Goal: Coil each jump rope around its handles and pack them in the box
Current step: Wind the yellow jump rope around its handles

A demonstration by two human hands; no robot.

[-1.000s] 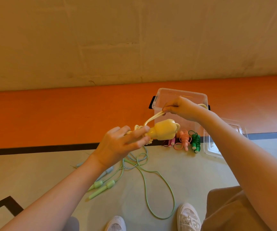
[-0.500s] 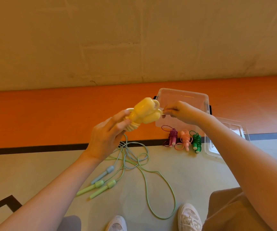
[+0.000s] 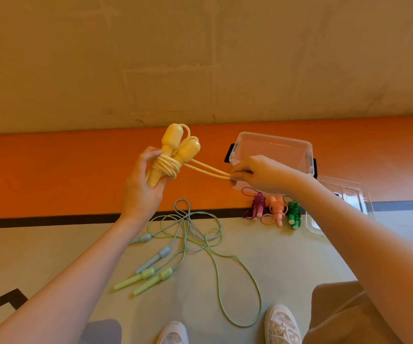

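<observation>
Head view, and the left hand point(image 3: 142, 187) grips the yellow jump rope point(image 3: 173, 155) by its 2 handles, fingers and thumb curled round the lower ends, the fat ends pointing up and away. Several turns of yellow cord already wrap the handles just above that grip. From the wraps, 2 strands run taut across to the right hand point(image 3: 257, 173), which pinches them at the fingertips, fingers tightly bunched on the cord.

Right behind the pinching hand sits the clear plastic box point(image 3: 275, 147), lid off, black latches on its 2 ends. Its walls are see-through, and the right hand covers its near wall; nothing shows inside the part I can see. Just beyond the right forearm, the clear lid point(image 3: 344, 197) lies flat on the floor, touching or nearly touching the box's corner.

Below the right wrist, 3 coiled ropes stand in a row on the floor, outside the box: the purple rope point(image 3: 257, 207), the pink rope point(image 3: 276, 211), the dark green rope point(image 3: 294, 212), each just beside the next.

Below the left hand, 2 loose ropes sprawl tangled on the floor: the pale blue rope point(image 3: 154, 258) and the light green rope point(image 3: 148, 279), handles lying near each other, cords crossing, one long green loop reaching toward the white shoes point(image 3: 282, 324).
</observation>
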